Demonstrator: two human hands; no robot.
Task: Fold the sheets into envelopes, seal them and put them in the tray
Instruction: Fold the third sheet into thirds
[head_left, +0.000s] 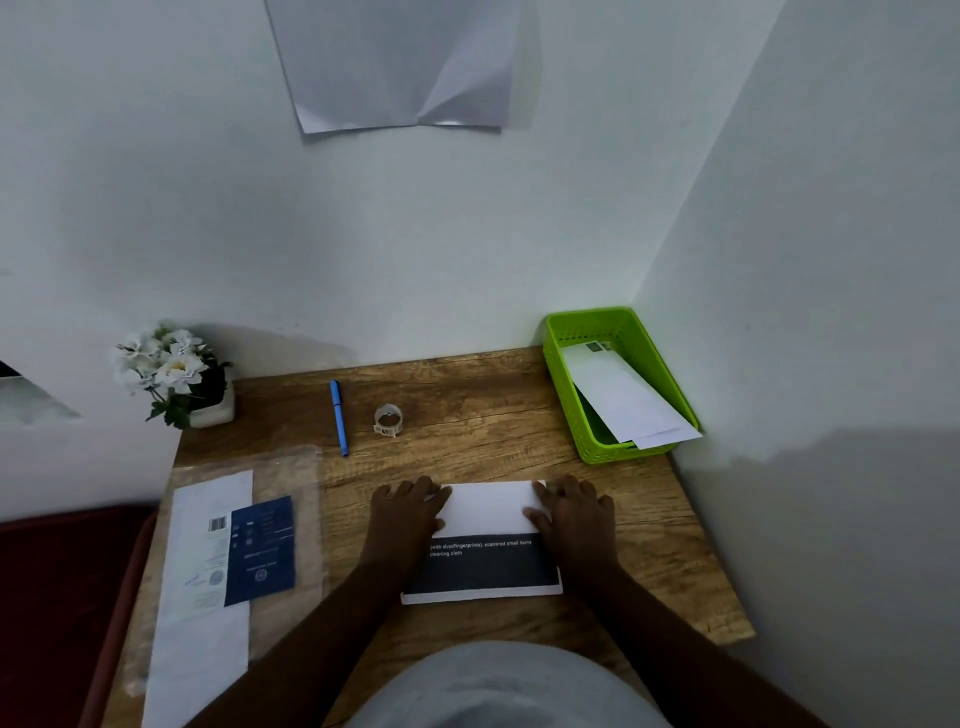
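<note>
A printed sheet (488, 566) lies on the wooden table in front of me, its top part folded down so a white flap (491, 506) covers the upper half and a dark printed band shows below. My left hand (410, 506) presses flat on the flap's left end. My right hand (571, 506) presses flat on its right end. A green tray (558, 358) stands at the table's back right corner with white envelopes (628, 400) lying in it. A small roll of tape (388, 420) sits behind the sheet.
A blue pen (338, 417) lies left of the tape roll. A clear plastic sleeve with white and blue papers (223, 551) covers the table's left side. A white flower pot (179, 379) stands at the back left. Walls close in behind and to the right.
</note>
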